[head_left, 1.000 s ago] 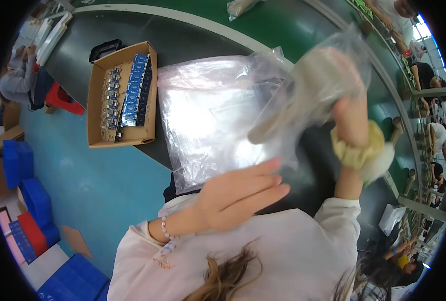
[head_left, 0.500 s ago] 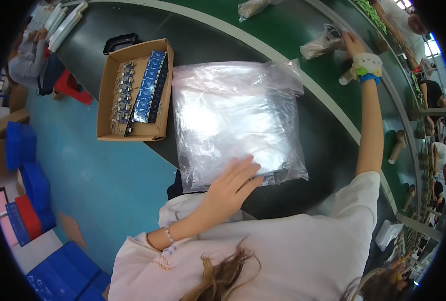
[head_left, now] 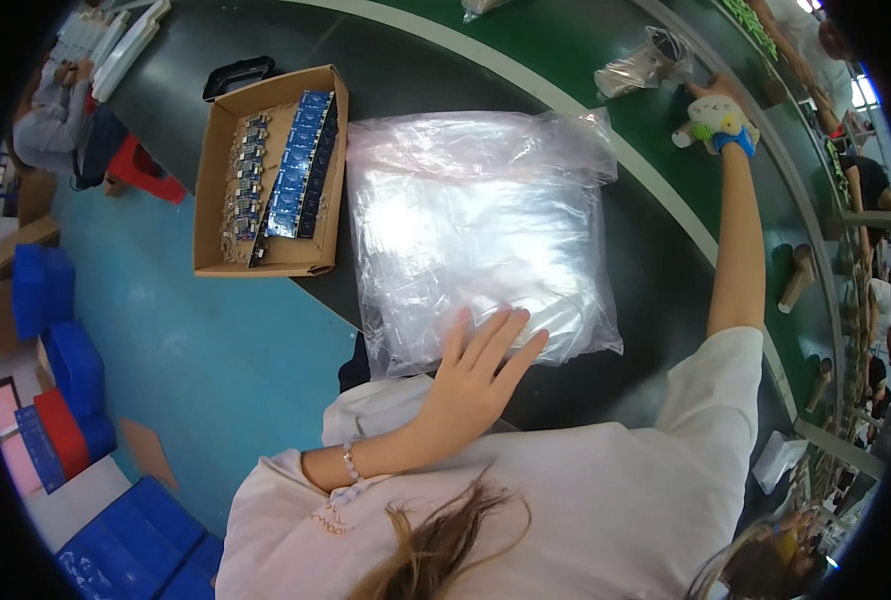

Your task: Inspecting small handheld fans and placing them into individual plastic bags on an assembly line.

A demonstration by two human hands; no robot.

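Observation:
My left hand (head_left: 477, 370) lies with its fingers spread on the near edge of a large clear plastic bag (head_left: 480, 225). The bag is shiny and seems to hold a stack of thin clear bags. My right arm reaches far out over the green conveyor belt. There my right hand (head_left: 715, 94) is at a pale-ended cylindrical item (head_left: 682, 137) with a dark part. A plush wrist ornament (head_left: 715, 122) covers part of the hand, so its grip is unclear. Just beyond lies a bagged item (head_left: 627, 76) with a dark round end.
An open cardboard box (head_left: 333, 190) with blue circuit boards (head_left: 298, 170) stands left of the bag, a black tray (head_left: 237, 76) behind it. More cylindrical items (head_left: 795, 280) lie along the belt at right. Blue bins (head_left: 70, 365) stand on the floor. Other people sit beyond.
The items on the belt have shifted away from me. My right hand has left the bagged item and moved over to the cylindrical one. My left hand's fingers have spread wider on the bag.

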